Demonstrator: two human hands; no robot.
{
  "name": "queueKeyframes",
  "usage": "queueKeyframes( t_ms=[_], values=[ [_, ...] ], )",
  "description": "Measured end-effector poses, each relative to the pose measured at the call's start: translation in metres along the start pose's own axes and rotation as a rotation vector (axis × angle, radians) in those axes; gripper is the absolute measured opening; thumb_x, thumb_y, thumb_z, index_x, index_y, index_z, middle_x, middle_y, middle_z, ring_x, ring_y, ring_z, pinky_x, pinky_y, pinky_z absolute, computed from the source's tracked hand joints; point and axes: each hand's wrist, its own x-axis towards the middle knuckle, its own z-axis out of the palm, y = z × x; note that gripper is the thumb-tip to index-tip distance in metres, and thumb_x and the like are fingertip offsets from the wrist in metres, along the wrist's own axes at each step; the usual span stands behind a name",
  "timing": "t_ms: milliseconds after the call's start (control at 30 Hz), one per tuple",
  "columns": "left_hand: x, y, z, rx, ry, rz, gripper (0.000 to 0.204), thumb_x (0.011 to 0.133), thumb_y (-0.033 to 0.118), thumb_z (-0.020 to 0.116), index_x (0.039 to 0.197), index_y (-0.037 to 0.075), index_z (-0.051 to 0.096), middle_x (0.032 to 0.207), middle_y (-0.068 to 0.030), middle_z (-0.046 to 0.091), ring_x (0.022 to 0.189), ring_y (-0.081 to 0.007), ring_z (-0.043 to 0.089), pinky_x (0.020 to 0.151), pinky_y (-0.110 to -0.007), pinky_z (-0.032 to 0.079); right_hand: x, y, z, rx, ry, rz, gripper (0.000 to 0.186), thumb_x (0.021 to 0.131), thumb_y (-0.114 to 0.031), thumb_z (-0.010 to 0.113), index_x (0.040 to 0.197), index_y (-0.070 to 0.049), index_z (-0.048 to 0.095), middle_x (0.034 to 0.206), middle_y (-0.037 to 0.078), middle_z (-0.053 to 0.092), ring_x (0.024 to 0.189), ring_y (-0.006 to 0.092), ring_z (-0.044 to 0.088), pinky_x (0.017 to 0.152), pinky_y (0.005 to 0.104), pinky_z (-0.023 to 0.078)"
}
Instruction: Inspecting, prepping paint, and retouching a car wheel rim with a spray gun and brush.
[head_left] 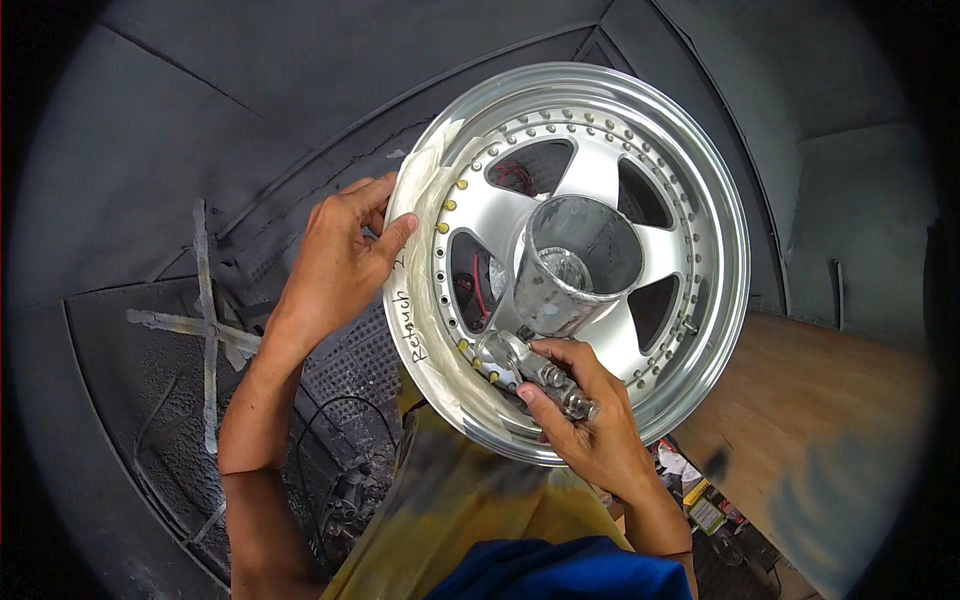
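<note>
A silver five-spoke wheel rim [585,175] faces me, with bolts around its polished lip. Cream masking tape [432,300] with handwriting covers the left part of that lip, and several yellow-topped bolts [451,205] sit beside it. My left hand [355,240] is closed on the taped left edge, thumb in front and fingers partly hidden behind. My right hand [590,415] is closed around a metal spray gun [535,370] over the lower part of the rim. Its open, grey-stained paint cup [580,265] hides the rim's middle.
Dark grey panels [200,120] surround the work area. A crossed metal stand [208,325] is at left, near a perforated mat [350,370] and a dark cable [300,450]. A brown board [810,430] lies at lower right, beside cluttered supplies [705,510]. Yellow-stained cloth [470,520] hangs below the rim.
</note>
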Motion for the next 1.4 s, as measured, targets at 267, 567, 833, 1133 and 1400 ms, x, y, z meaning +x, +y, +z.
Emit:
queueKeyframes(
  t_ms=[267,567,833,1133,1400],
  values=[
    [0.003,0.001,0.0,0.083,0.016,0.024,0.037,0.095,0.006,0.066,0.13,-0.005,0.062,0.094,-0.0104,0.065,0.078,-0.012,0.061,0.071,-0.031,0.052,-0.002,-0.004,0.002,-0.016,-0.041,-0.074,0.037,0.093,-0.01,0.072,0.125,0.003,0.058,0.108,0.02,0.066,0.092,0.0261,0.067,0.081,0.035,0.053],
    [-0.074,0.049,-0.01,0.182,0.318,-0.008,0.01,0.091,0.009,0.073,0.092,-0.001,0.07,0.077,-0.0051,0.066,0.066,-0.0127,0.061,0.06,-0.029,0.048,-0.028,-0.008,-0.013,0.044,0.143,-0.264,0.041,0.089,-0.008,0.076,0.124,0.003,0.059,0.106,0.017,0.068,0.092,0.0217,0.067,0.081,0.0318,0.053],
    [-0.12,0.071,0.065,-0.319,-0.603,0.235,0.019,0.094,0.017,0.069,0.094,-0.001,0.069,0.079,-0.0128,0.066,0.072,-0.0286,0.067,0.066,-0.039,0.051,-0.031,-0.034,-0.011,0.145,0.088,-0.298,0.045,0.087,-0.01,0.079,0.124,0.002,0.057,0.105,0.014,0.069,0.094,0.0181,0.067,0.082,0.0299,0.052],
    [-0.124,0.057,0.115,-0.523,-0.448,0.193,0.028,0.095,0.02,0.069,0.097,-0.007,0.062,0.077,-0.0149,0.065,0.069,-0.0255,0.065,0.067,-0.04,0.051,-0.014,-0.04,-0.008,0.089,-0.048,-0.15,0.04,0.09,-0.012,0.075,0.124,0.003,0.058,0.106,0.015,0.067,0.096,0.0197,0.067,0.083,0.0318,0.052],
    [-0.117,0.06,0.111,-0.644,-0.488,0.139,0.024,0.094,0.018,0.07,0.099,-0.006,0.066,0.08,-0.0126,0.068,0.07,-0.0212,0.065,0.066,-0.036,0.052,-0.012,-0.034,-0.008,0.06,0.034,-0.242,0.04,0.091,-0.013,0.076,0.124,0.001,0.058,0.101,0.012,0.066,0.086,0.0145,0.064,0.076,0.0289,0.051]
  ],
)
